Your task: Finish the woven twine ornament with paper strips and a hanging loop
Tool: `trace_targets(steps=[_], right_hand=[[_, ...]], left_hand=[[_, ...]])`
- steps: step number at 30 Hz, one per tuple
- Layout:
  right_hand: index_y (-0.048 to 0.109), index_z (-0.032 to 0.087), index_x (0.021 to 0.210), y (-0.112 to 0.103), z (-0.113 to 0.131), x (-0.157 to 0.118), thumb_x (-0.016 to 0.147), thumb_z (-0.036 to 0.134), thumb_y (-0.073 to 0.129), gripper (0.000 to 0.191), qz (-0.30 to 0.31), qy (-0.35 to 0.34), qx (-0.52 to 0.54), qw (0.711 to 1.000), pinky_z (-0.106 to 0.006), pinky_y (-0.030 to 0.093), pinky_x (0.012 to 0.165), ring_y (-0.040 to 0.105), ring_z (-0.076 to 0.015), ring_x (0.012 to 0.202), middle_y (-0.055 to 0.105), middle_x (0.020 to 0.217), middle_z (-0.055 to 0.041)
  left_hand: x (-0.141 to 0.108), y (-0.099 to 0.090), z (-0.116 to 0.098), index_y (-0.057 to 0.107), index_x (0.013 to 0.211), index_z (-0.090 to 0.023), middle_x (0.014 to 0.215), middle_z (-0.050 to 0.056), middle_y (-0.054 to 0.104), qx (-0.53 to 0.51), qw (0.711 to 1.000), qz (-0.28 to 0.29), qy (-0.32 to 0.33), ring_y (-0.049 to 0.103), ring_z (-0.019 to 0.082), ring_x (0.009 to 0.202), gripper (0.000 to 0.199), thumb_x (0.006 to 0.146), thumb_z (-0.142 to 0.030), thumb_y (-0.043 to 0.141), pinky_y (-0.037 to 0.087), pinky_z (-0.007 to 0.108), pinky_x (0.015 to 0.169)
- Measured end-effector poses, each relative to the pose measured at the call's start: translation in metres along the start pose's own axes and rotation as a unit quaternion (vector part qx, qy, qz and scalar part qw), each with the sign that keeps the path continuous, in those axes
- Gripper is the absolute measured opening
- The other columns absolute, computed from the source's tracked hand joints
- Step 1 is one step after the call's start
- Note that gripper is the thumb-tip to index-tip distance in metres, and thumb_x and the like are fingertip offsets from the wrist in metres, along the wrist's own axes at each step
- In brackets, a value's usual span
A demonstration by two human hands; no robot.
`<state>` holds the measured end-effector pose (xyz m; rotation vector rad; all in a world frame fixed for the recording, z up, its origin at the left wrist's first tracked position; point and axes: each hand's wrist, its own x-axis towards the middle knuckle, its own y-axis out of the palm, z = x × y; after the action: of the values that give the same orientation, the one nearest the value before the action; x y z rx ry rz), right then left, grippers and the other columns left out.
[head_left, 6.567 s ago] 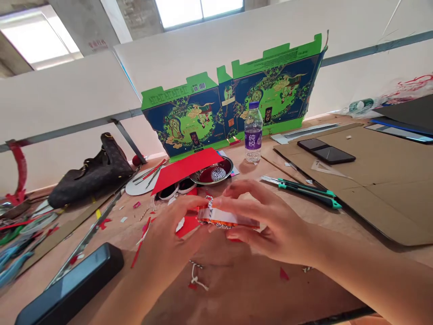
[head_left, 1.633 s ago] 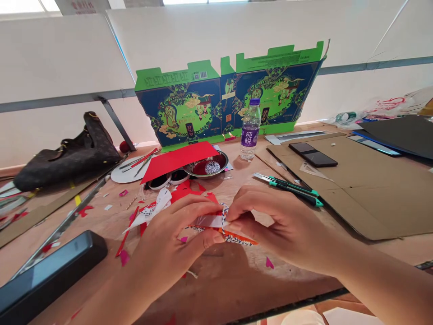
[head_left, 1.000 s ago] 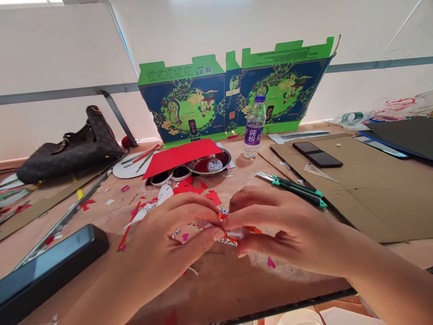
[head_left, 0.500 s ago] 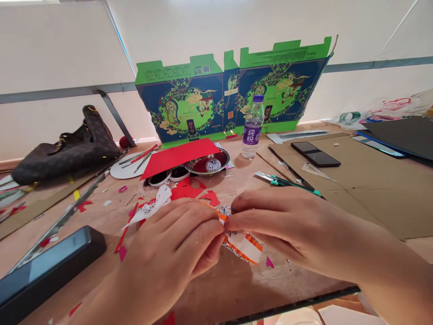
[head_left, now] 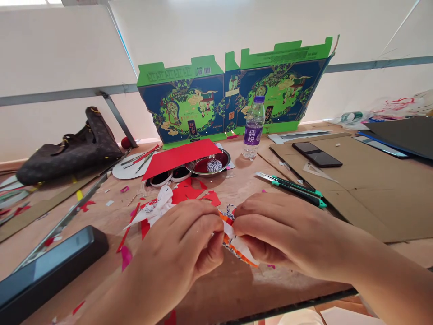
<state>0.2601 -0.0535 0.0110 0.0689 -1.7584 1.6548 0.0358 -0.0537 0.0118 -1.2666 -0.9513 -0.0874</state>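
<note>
A small white paper piece with an orange pleated edge [head_left: 239, 247] and black-and-white cord along its rim is held up above the table, between both hands. My left hand [head_left: 189, 239] pinches its left end, fingers curled and partly hiding it. My right hand [head_left: 284, 230] is closed on its upper right side, thumb tucked under. A loop of black-and-white cord [head_left: 231, 209] pokes up between the hands. Just beyond the fingers lie red paper scraps [head_left: 187, 192] and crumpled white paper [head_left: 158, 205].
Behind stand a steel bowl [head_left: 226, 168] with a ball of twine [head_left: 214, 165], a red sheet [head_left: 179, 157], a water bottle [head_left: 253, 128] and an unfolded box [head_left: 192, 104]. To the right are utility knives [head_left: 294, 190] and a phone [head_left: 317, 154] on cardboard [head_left: 382, 198]. A black device [head_left: 54, 271] lies left.
My right hand has shifted its hold, its fingers curling further over the paper piece. The cord loop now shows more between the hands, and the piece's right end is more covered.
</note>
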Motion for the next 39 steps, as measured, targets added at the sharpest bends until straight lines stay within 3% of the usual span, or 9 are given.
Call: trace_targets(steps=[5, 12, 19, 22, 26, 31, 34, 37, 39], right_hand=[[0.054, 0.017, 0.107, 0.002, -0.003, -0.002, 0.097, 0.017, 0.047, 0.012, -0.003, -0.012, 0.013, 1.0, -0.028, 0.044, 0.076, 0.059, -0.0169, 0.082, 0.065, 0.09, -0.0065], [0.052, 0.016, 0.106, 0.001, -0.001, 0.001, 0.095, 0.013, 0.049, 0.012, 0.008, -0.016, 0.0, 1.0, -0.03, 0.042, 0.074, 0.055, -0.0174, 0.08, 0.063, 0.092, -0.0054], [0.053, 0.015, 0.099, 0.001, 0.001, 0.004, 0.094, 0.011, 0.047, 0.008, 0.017, -0.027, -0.017, 0.999, -0.03, 0.038, 0.069, 0.048, -0.0169, 0.073, 0.06, 0.084, -0.0042], [0.051, 0.016, 0.097, 0.002, -0.002, 0.002, 0.094, 0.011, 0.046, 0.008, 0.012, -0.021, -0.016, 1.0, -0.03, 0.038, 0.068, 0.048, -0.0172, 0.073, 0.06, 0.082, -0.0037], [0.05, 0.018, 0.105, 0.003, -0.006, 0.0, 0.093, 0.012, 0.048, 0.013, 0.043, 0.008, 0.009, 0.999, -0.032, 0.041, 0.076, 0.056, -0.0198, 0.087, 0.063, 0.1, -0.0065], [0.048, 0.02, 0.109, 0.007, 0.001, 0.0, 0.087, 0.045, 0.063, 0.036, 0.048, 0.121, 0.025, 0.991, -0.031, 0.044, 0.068, 0.062, -0.0228, 0.084, 0.066, 0.099, -0.0066], [0.045, 0.023, 0.123, 0.013, 0.005, 0.001, 0.087, 0.038, 0.064, 0.043, 0.049, 0.234, 0.056, 0.969, -0.028, 0.045, 0.059, 0.066, -0.0221, 0.076, 0.069, 0.093, -0.0048], [0.027, 0.032, 0.145, 0.019, -0.002, 0.003, 0.09, 0.035, 0.059, 0.063, 0.031, 0.308, 0.137, 0.941, -0.034, 0.051, 0.073, 0.068, -0.0223, 0.088, 0.067, 0.115, -0.0056], [0.033, 0.033, 0.144, 0.023, -0.009, 0.007, 0.088, 0.032, 0.058, 0.061, 0.022, 0.326, 0.203, 0.923, -0.037, 0.052, 0.084, 0.066, -0.0233, 0.1, 0.063, 0.124, -0.0056]], left_hand=[[-0.001, -0.009, 0.007, 0.058, 0.107, -0.024, 0.104, 0.002, 0.067, -0.066, 0.997, 0.049, -0.007, 0.064, 0.013, 0.096, 0.02, 0.09, -0.016, 0.055, 0.052, 0.023, 0.084], [0.005, -0.015, 0.005, 0.058, 0.102, -0.019, 0.096, 0.001, 0.07, 0.011, 0.997, 0.04, 0.072, 0.063, 0.014, 0.085, 0.014, 0.09, -0.015, 0.056, 0.049, 0.026, 0.079], [0.006, -0.005, -0.002, 0.06, 0.086, -0.023, 0.086, -0.004, 0.067, -0.091, 0.989, 0.027, -0.116, 0.063, 0.009, 0.076, 0.013, 0.081, -0.012, 0.056, 0.049, 0.018, 0.07], [0.007, -0.002, 0.007, 0.061, 0.08, -0.023, 0.074, -0.003, 0.065, -0.143, 0.954, 0.023, -0.261, 0.061, 0.012, 0.065, 0.006, 0.082, -0.022, 0.055, 0.048, 0.022, 0.058], [0.005, 0.003, 0.026, 0.06, 0.085, -0.02, 0.072, -0.001, 0.063, -0.295, 0.864, 0.042, -0.405, 0.06, 0.013, 0.063, 0.02, 0.085, -0.039, 0.054, 0.05, 0.023, 0.055], [0.005, 0.001, 0.028, 0.059, 0.084, -0.019, 0.069, -0.001, 0.062, -0.364, 0.822, 0.03, -0.437, 0.058, 0.012, 0.062, 0.019, 0.084, -0.038, 0.056, 0.05, 0.02, 0.056], [0.007, -0.001, 0.024, 0.06, 0.082, -0.019, 0.067, 0.0, 0.062, -0.388, 0.812, 0.001, -0.436, 0.056, 0.011, 0.06, 0.015, 0.083, -0.033, 0.056, 0.047, 0.018, 0.053], [0.008, -0.001, 0.027, 0.061, 0.078, -0.018, 0.067, 0.0, 0.062, -0.431, 0.788, -0.028, -0.437, 0.056, 0.011, 0.059, 0.013, 0.08, -0.031, 0.058, 0.046, 0.018, 0.052], [0.008, 0.0, 0.031, 0.062, 0.077, -0.018, 0.066, 0.001, 0.063, -0.466, 0.769, -0.046, -0.435, 0.056, 0.011, 0.059, 0.012, 0.079, -0.029, 0.059, 0.046, 0.018, 0.051]])
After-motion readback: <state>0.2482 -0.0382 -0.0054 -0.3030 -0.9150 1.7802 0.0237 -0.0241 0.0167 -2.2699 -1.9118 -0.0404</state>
